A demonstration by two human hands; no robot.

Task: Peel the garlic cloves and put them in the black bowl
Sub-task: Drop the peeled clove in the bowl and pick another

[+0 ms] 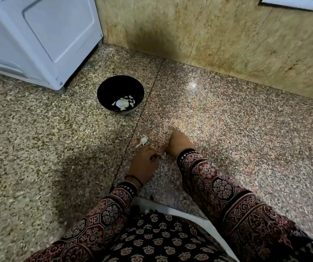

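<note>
Your left hand (144,164) curls its fingers, pinching a pale garlic clove (163,155); your right hand (180,143) hides its fingers, so its grip cannot be told. The black bowl (105,86) sits at eleven o'clock.

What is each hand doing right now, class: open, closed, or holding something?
Left hand: fingers curled, pinching a small pale garlic piece.
Right hand: fingers hidden behind the back of the hand; cannot be told.

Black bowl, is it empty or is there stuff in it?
Not empty. The black bowl holds several pale garlic pieces at its bottom, well below the rim.
</note>
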